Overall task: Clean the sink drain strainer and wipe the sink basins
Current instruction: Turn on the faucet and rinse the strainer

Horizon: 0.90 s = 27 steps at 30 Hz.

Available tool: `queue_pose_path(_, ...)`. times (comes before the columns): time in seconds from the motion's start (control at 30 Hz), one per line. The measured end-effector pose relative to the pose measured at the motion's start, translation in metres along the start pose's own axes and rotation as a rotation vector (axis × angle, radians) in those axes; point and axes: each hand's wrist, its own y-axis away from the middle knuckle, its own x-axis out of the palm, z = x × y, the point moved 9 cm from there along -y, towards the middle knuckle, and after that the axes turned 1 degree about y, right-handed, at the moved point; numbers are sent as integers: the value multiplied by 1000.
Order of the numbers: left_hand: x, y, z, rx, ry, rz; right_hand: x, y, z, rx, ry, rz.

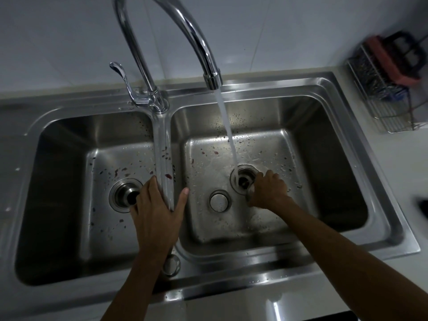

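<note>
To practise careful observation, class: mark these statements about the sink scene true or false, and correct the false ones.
1. Water runs from the faucet into the right basin. True.
2. The left hand grips the faucet lever. False: it rests flat on the divider between the basins.
3. A round metal cover lies on the right basin's floor. True.
4. The wire rack stands left of the sink. False: it stands on the counter to the right.
5. The right hand is at the right drain. True.
</note>
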Motion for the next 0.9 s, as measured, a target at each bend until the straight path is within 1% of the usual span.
queue_pose_path(0.07, -1, 0, 0, -1, -3, -5, 11, 3, -2, -49, -57, 80)
queue_pose_path(0.17, 0, 1, 1, 0, -9, -2, 31, 10, 7, -178, -293, 216)
queue_pose_path(0.23, 0, 1, 1, 4, -11, -4, 39, 15, 14, -247, -328, 250)
queue_pose_path(0.33, -1, 1, 1, 3, -10, -8, 51, 23, 25, -336, -239, 230)
queue_pose_path(0.5, -3, 2, -1, -5, -1, -9, 60, 28, 26, -310, -123, 201)
queue_pose_path(0.6, -4, 2, -1, -4, 10, 15, 41, 31, 28, -288, -121, 170)
queue_pose_path(0.67, -9, 1, -4, 22, 5, 20, 16, 35, 38, -330, -138, 113)
queue_pose_path(0.7, -13, -2, -8, 42, 6, 19, 1, 39, 46, -364, -177, 79)
queue_pose_path(0.77, -26, -14, -15, 81, 13, 8, -36, 47, 67, -430, -337, 8)
queue_pose_path(0.83, -47, -38, -23, 122, 5, -19, -78, 57, 90, -454, -594, -44)
queue_pose_path(0.9, -73, -69, -33, 163, -5, -58, -112, 59, 117, -452, -911, -24)
